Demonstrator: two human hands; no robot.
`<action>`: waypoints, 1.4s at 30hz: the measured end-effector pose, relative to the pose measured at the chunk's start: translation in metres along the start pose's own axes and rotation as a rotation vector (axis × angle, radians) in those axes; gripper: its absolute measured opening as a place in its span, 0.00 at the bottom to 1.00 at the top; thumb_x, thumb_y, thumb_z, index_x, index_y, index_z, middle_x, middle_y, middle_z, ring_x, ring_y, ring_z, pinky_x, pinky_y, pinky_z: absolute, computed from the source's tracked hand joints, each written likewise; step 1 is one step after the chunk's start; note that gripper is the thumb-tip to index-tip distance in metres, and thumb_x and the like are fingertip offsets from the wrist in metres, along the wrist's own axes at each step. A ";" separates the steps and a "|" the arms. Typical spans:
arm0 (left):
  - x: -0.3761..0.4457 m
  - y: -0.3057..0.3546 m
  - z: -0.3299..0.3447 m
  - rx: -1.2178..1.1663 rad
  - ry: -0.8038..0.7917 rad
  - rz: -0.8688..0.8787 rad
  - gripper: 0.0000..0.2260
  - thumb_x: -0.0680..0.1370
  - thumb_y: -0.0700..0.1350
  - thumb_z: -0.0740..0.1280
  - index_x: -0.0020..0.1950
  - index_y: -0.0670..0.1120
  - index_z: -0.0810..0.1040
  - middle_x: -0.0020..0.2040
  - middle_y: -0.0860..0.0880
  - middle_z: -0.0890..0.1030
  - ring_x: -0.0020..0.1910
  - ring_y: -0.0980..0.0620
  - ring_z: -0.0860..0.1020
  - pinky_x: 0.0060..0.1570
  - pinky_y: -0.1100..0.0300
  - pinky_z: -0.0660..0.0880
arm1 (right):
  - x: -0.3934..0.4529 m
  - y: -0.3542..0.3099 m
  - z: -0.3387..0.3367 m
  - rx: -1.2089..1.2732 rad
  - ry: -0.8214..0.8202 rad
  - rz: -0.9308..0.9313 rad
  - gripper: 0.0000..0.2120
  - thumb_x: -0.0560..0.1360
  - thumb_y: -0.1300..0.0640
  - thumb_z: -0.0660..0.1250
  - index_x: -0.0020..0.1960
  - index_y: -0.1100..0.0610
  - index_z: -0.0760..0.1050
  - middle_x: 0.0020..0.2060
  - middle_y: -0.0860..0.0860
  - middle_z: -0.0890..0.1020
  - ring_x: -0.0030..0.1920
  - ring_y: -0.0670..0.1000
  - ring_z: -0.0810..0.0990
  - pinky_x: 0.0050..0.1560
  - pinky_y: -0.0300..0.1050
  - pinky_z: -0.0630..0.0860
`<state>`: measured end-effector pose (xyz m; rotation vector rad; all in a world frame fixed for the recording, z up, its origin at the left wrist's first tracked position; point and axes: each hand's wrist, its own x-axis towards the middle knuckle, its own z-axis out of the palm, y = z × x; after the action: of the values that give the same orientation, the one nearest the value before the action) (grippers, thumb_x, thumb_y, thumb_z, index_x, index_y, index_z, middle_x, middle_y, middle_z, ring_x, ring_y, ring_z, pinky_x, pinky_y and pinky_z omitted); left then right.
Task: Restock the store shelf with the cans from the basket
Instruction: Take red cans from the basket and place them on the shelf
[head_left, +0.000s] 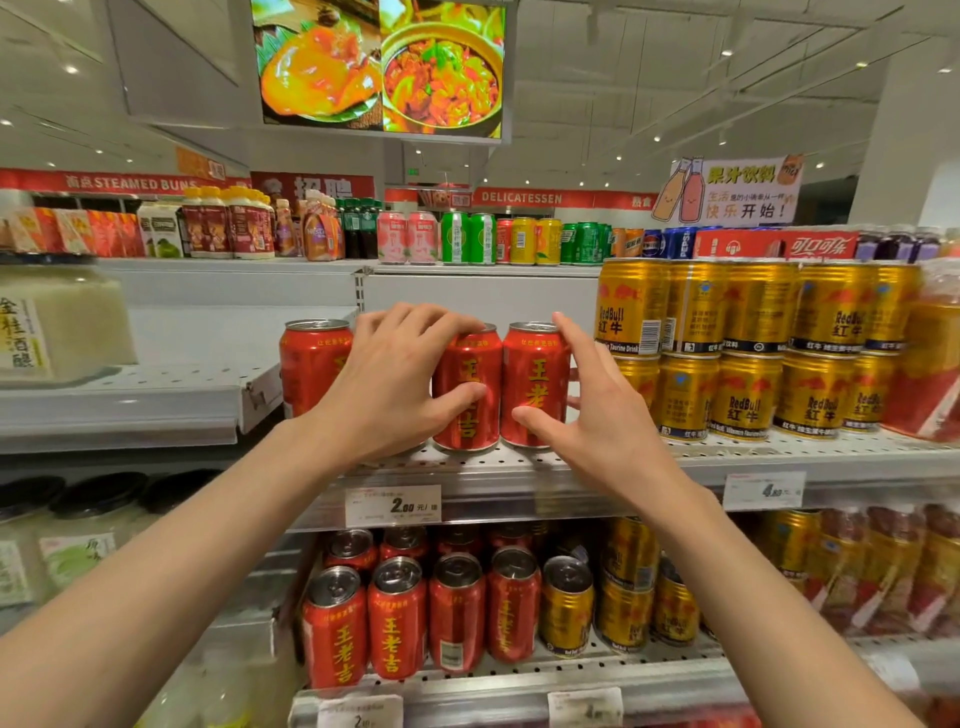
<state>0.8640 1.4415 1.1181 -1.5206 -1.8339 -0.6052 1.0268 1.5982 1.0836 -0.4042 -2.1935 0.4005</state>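
both bare forearms reach up from the bottom edge to the shelf (519, 470). left hand (387, 387) curls over a red can (467, 387), thumb on its front. right hand (597, 410) lies spread, thumb touching the next red can (535, 382), fingers behind it. both cans stand upright, touching, beside stacked gold cans (748, 348).
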 end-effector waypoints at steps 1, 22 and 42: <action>0.000 0.001 0.001 0.003 0.008 -0.003 0.26 0.75 0.64 0.65 0.71 0.56 0.72 0.62 0.54 0.78 0.64 0.51 0.72 0.65 0.49 0.63 | 0.000 0.000 0.002 0.001 -0.001 0.004 0.47 0.74 0.45 0.75 0.83 0.45 0.50 0.72 0.50 0.70 0.62 0.53 0.80 0.62 0.53 0.80; -0.080 0.061 -0.018 -0.771 0.282 -0.302 0.09 0.79 0.43 0.72 0.58 0.47 0.79 0.51 0.54 0.83 0.51 0.57 0.81 0.52 0.65 0.77 | -0.137 -0.004 -0.051 0.519 0.162 0.461 0.12 0.78 0.54 0.72 0.61 0.50 0.78 0.49 0.53 0.85 0.52 0.52 0.85 0.51 0.45 0.82; -0.244 0.320 0.110 -1.368 -0.288 -0.744 0.08 0.78 0.36 0.70 0.53 0.49 0.80 0.44 0.43 0.84 0.40 0.53 0.83 0.44 0.58 0.80 | -0.486 0.088 -0.169 0.441 0.472 1.203 0.07 0.80 0.61 0.69 0.58 0.57 0.80 0.43 0.57 0.86 0.40 0.51 0.83 0.42 0.42 0.80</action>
<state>1.1776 1.4268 0.8434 -1.6017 -2.3000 -2.4653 1.4598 1.4980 0.8106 -1.3790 -1.1436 1.2365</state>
